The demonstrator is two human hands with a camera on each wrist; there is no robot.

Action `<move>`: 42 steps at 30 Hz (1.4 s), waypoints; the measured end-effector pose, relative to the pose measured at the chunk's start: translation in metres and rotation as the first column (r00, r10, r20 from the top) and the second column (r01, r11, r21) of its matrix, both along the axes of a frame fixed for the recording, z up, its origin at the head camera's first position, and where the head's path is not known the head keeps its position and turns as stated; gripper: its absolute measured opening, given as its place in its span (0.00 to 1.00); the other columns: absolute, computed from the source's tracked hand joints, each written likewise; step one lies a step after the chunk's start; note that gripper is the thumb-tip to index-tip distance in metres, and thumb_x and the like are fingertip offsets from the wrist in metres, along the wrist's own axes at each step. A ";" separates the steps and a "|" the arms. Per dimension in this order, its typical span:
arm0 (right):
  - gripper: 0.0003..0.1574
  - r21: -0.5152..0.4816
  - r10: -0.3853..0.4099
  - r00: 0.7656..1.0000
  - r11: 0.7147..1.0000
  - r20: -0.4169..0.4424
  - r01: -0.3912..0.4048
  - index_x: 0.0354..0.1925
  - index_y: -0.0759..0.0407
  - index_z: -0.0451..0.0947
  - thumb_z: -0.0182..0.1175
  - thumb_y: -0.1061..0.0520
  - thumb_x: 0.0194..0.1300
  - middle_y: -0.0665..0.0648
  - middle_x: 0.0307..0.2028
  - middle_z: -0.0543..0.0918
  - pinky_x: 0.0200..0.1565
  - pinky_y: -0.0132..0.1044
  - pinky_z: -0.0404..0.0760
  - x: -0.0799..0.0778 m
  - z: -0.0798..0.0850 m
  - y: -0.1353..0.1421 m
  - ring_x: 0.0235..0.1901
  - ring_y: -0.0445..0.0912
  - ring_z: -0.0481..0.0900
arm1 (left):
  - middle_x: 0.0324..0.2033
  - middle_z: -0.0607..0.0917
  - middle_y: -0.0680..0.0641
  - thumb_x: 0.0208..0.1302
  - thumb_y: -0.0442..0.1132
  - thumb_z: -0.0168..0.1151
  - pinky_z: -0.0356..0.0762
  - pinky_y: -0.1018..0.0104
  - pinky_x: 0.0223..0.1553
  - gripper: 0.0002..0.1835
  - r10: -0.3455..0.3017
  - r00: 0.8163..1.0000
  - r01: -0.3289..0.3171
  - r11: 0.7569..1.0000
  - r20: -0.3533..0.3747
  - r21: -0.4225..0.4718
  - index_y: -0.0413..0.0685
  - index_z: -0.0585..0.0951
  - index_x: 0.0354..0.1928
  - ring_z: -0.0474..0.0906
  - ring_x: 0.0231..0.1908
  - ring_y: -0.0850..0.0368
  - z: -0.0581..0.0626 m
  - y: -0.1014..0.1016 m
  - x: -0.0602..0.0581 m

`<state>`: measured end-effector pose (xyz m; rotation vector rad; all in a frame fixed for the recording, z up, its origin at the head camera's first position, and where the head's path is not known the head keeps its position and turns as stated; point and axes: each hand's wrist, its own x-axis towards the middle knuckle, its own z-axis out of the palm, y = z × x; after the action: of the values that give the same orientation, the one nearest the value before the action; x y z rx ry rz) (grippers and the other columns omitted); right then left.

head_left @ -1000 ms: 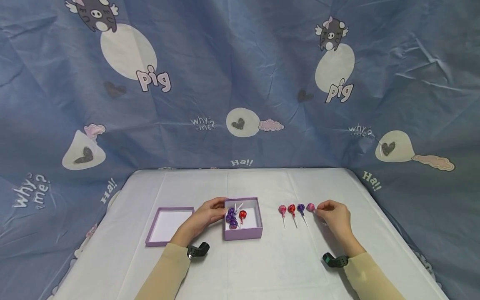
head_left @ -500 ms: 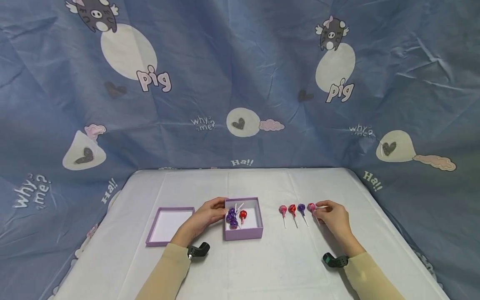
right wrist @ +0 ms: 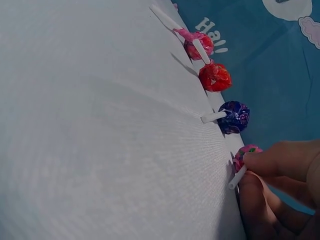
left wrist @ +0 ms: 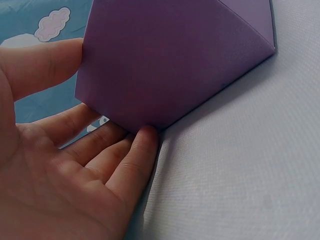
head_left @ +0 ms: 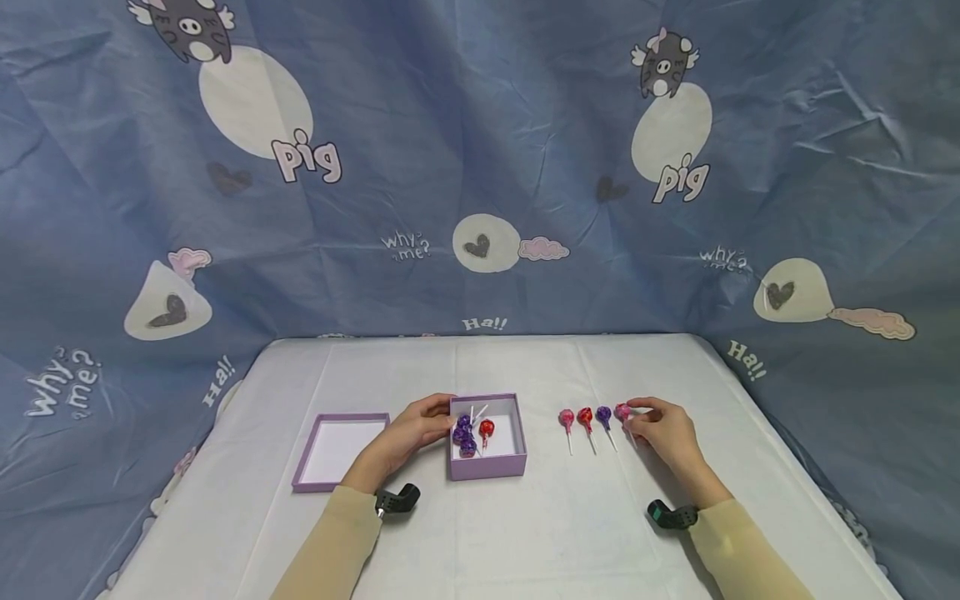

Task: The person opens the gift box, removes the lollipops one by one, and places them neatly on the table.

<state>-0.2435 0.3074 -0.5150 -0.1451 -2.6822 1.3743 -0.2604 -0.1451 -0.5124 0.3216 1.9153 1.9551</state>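
A shallow purple box with a white inside stands in the middle of the table. In it lie several purple lollipops and one red lollipop. My left hand holds the box at its left side; in the left wrist view the thumb and fingers touch its purple wall. To the right, my right hand pinches a pink lollipop at the end of a row. Beside it lie a purple lollipop, a red lollipop and another pink lollipop.
The purple-edged box lid lies inside up to the left, partly behind my left hand. A white cloth covers the table. Behind it hangs a blue printed curtain.
My right hand has shifted slightly left and turned the pink lollipop, so its stick now slants toward me like the others. The left hand and box have stayed in place.
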 end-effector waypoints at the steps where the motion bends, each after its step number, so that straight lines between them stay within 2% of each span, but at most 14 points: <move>1: 0.24 -0.003 -0.002 1.000 1.000 0.004 0.002 0.56 0.62 0.81 0.68 0.64 0.60 0.57 0.29 0.84 0.25 0.32 0.81 0.000 0.000 0.000 0.25 0.45 0.81 | 0.64 0.72 0.32 0.69 0.31 0.58 0.74 0.58 0.63 0.27 -0.002 1.000 0.002 1.000 0.003 0.002 0.33 0.67 0.69 0.74 0.61 0.45 0.000 0.000 0.000; 12: 0.27 -0.047 0.024 0.999 0.999 0.037 -0.022 0.58 0.64 0.79 0.69 0.64 0.60 0.60 0.34 0.85 0.29 0.34 0.85 0.002 0.007 0.003 0.28 0.46 0.84 | 0.65 0.70 0.29 0.71 0.30 0.56 0.73 0.58 0.64 0.28 -0.031 0.999 0.031 0.999 -0.009 0.013 0.30 0.64 0.70 0.74 0.60 0.47 0.004 0.000 0.000; 18: 0.27 -0.039 -0.004 0.998 0.999 0.060 0.006 0.59 0.61 0.79 0.69 0.61 0.62 0.61 0.39 0.85 0.31 0.34 0.86 0.002 0.013 0.005 0.32 0.46 0.85 | 0.65 0.70 0.29 0.71 0.31 0.56 0.72 0.57 0.64 0.29 -0.033 0.999 0.033 0.999 0.002 0.017 0.30 0.64 0.70 0.74 0.61 0.46 0.004 0.000 0.000; 25: 0.27 0.000 0.009 1.000 1.000 0.013 -0.009 0.60 0.61 0.79 0.69 0.59 0.63 0.61 0.40 0.85 0.34 0.35 0.85 0.005 0.025 0.004 0.35 0.48 0.85 | 0.66 0.70 0.30 0.69 0.31 0.58 0.73 0.58 0.63 0.29 -0.015 1.000 0.015 1.000 0.007 0.024 0.31 0.66 0.70 0.73 0.62 0.43 0.004 0.000 0.000; 33: 0.24 0.051 0.026 0.997 0.998 -0.072 -0.023 0.57 0.60 0.82 0.70 0.60 0.62 0.58 0.39 0.87 0.34 0.30 0.82 0.005 0.035 -0.004 0.40 0.50 0.85 | 0.66 0.69 0.29 0.69 0.32 0.59 0.72 0.57 0.64 0.30 -0.028 1.000 0.028 0.999 0.009 0.018 0.31 0.65 0.70 0.72 0.63 0.42 0.002 0.000 0.000; 42: 0.23 -0.010 0.058 0.995 0.998 -0.075 -0.059 0.55 0.56 0.82 0.72 0.56 0.61 0.58 0.40 0.87 0.36 0.32 0.84 -0.002 0.052 -0.029 0.39 0.47 0.85 | 0.65 0.72 0.32 0.70 0.31 0.57 0.73 0.58 0.63 0.27 -0.019 1.000 0.019 1.000 0.005 0.003 0.32 0.67 0.69 0.72 0.63 0.43 0.005 -0.001 0.001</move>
<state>-0.2451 0.2787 -0.4626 -0.0159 -2.6368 1.3833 -0.2593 -0.1457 -0.5078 0.3336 1.8993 1.9456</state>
